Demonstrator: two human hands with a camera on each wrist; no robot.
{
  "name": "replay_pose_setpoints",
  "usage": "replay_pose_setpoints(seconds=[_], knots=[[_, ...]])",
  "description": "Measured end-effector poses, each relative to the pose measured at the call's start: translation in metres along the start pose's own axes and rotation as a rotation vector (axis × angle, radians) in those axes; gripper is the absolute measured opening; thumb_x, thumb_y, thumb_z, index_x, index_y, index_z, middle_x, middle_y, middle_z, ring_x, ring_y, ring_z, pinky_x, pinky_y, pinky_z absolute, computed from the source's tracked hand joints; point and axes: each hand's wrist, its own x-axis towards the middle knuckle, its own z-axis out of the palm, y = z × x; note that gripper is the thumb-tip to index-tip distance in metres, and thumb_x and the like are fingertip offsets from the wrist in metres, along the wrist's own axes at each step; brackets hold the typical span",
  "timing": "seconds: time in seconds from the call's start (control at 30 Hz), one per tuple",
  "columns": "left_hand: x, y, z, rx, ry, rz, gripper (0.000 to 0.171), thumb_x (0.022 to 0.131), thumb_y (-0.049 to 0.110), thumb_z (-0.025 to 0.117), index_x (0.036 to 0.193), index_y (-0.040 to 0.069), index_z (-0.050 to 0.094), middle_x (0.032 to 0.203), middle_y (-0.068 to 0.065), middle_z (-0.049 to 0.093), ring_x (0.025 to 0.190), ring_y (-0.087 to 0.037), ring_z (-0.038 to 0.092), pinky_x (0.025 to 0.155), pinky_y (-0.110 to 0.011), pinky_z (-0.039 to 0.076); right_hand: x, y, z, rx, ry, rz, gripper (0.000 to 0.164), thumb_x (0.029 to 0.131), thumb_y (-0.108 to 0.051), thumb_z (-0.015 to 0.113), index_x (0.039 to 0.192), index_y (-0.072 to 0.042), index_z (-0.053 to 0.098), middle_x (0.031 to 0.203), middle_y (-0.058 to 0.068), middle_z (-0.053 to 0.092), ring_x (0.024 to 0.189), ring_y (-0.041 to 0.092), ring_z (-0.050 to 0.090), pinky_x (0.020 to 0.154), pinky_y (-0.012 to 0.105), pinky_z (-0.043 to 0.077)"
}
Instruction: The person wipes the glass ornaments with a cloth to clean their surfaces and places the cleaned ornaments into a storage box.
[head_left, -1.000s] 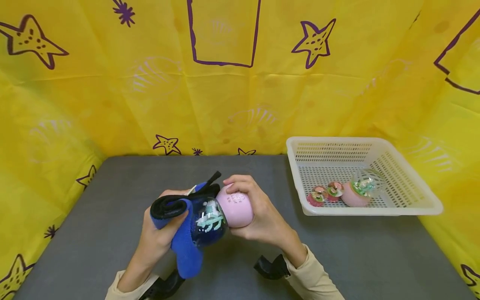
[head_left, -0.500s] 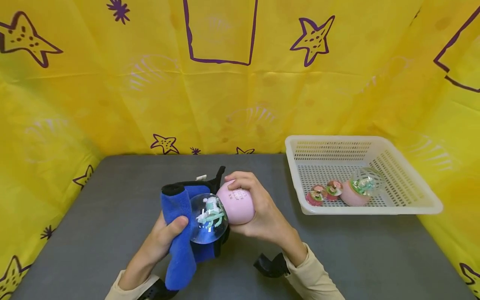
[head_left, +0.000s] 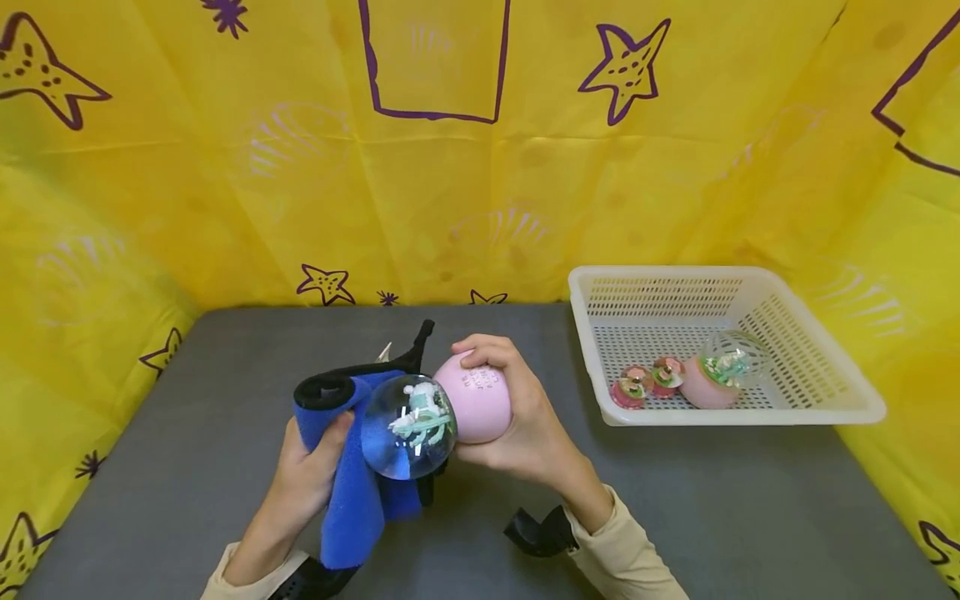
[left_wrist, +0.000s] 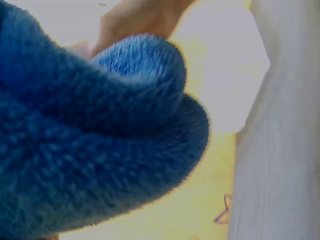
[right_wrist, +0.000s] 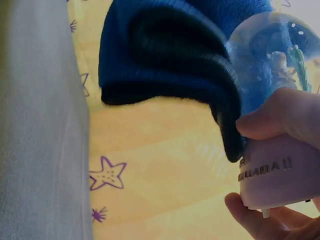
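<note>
Above the middle of the table, my right hand (head_left: 525,425) grips the pink base of a snow globe (head_left: 408,427) tipped on its side, clear dome pointing left. White and mint-green figures show inside the dome. My left hand (head_left: 307,471) holds a blue cloth (head_left: 352,508) with black edging, thumb over its folds, and the cloth lies behind and against the dome. Thick folds of the cloth (left_wrist: 100,150) fill much of the left wrist view and hide the left fingers. In the right wrist view, thumb and fingers clasp the lettered pink base (right_wrist: 280,172).
A white perforated basket (head_left: 817,412) stands at the back right of the grey table (head_left: 180,467). In it lie a second pink snow globe (head_left: 708,387) and two small red-based globes (head_left: 628,390). Yellow printed fabric (head_left: 450,192) hangs behind and at the sides.
My left hand and the cloth have shifted; the cloth dropped away from the dome's front, leaving more of the dome showing. My right hand keeps its grip on the base, the globe barely moving.
</note>
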Motion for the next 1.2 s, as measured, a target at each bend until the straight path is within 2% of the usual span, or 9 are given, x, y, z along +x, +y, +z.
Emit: replay_pose_setpoints(seconds=[0.1,0.2,0.27,0.33,0.47,0.63,0.77,0.93,1.2], knots=[[0.006,0.003,0.003,-0.062,-0.043,0.068,0.03,0.101,0.003,0.052,0.129,0.011,0.061,0.116,0.006,0.068,0.104,-0.004,0.061,0.091,-0.014,0.046,0.0,-0.003,0.0,0.015,0.011,0.056,0.082,0.053,0.006,0.089,0.121,-0.004,0.046,0.131,0.015,0.055,0.124,0.028,0.053,0.096,0.034,0.052],[0.009,0.005,0.007,-0.085,-0.11,0.056,0.057,0.098,0.023,0.061,0.146,-0.001,0.042,0.142,-0.004,0.056,0.124,-0.01,0.055,0.105,-0.019,0.041,-0.002,-0.004,0.001,0.059,0.015,0.166,0.084,0.054,0.006,0.088,0.125,-0.006,0.045,0.133,0.013,0.055,0.122,0.026,0.054,0.088,0.034,0.056],[0.009,0.006,0.009,-0.052,-0.138,0.023,0.08,0.091,0.033,0.069,0.151,-0.004,0.03,0.15,-0.008,0.047,0.129,-0.012,0.052,0.108,-0.02,0.038,-0.004,-0.004,0.003,0.111,0.017,0.256,0.086,0.055,0.007,0.088,0.127,-0.009,0.044,0.134,0.011,0.055,0.12,0.025,0.055,0.082,0.034,0.058],[0.007,0.007,0.012,0.014,-0.14,0.008,0.095,0.083,0.032,0.079,0.152,-0.003,0.025,0.154,-0.008,0.04,0.129,-0.011,0.05,0.108,-0.018,0.037,-0.005,-0.004,0.005,0.164,0.017,0.334,0.087,0.056,0.007,0.087,0.129,-0.011,0.043,0.134,0.009,0.055,0.117,0.024,0.057,0.078,0.035,0.059],[0.007,0.006,0.016,0.174,-0.13,0.117,0.107,0.074,0.029,0.087,0.149,-0.009,0.022,0.153,-0.008,0.038,0.131,-0.011,0.048,0.112,-0.019,0.034,-0.005,-0.005,0.007,0.228,0.003,0.449,0.085,0.057,0.004,0.088,0.128,-0.014,0.044,0.131,0.005,0.057,0.111,0.023,0.059,0.075,0.036,0.06],[0.012,0.001,0.015,0.408,-0.12,0.354,0.087,0.086,0.038,0.075,0.138,-0.017,0.031,0.155,-0.011,0.038,0.142,-0.018,0.041,0.118,-0.025,0.031,-0.002,-0.007,0.004,0.23,-0.036,0.566,0.083,0.057,-0.003,0.09,0.126,-0.017,0.047,0.124,0.001,0.059,0.102,0.023,0.061,0.074,0.036,0.06],[0.014,0.003,0.011,0.567,-0.149,0.466,0.062,0.094,0.039,0.066,0.13,-0.008,0.044,0.156,-0.022,0.036,0.146,-0.025,0.037,0.119,-0.029,0.031,-0.001,-0.006,0.002,0.22,-0.087,0.652,0.081,0.057,-0.006,0.091,0.125,-0.017,0.048,0.122,0.004,0.058,0.1,0.025,0.06,0.073,0.036,0.059],[0.014,0.004,0.013,0.709,-0.154,0.496,0.052,0.094,0.046,0.063,0.126,0.006,0.058,0.149,-0.025,0.044,0.14,-0.028,0.044,0.118,-0.026,0.032,-0.002,-0.004,0.003,0.193,-0.115,0.684,0.08,0.058,-0.009,0.09,0.125,-0.016,0.046,0.121,0.003,0.057,0.099,0.026,0.06,0.072,0.035,0.059],[0.012,0.002,0.015,0.707,-0.094,0.492,0.057,0.088,0.054,0.067,0.121,0.007,0.06,0.14,-0.026,0.051,0.127,-0.034,0.053,0.112,-0.021,0.035,-0.004,-0.003,0.008,0.157,-0.113,0.594,0.08,0.058,-0.007,0.089,0.124,-0.016,0.045,0.121,0.001,0.057,0.096,0.023,0.061,0.07,0.034,0.059]])
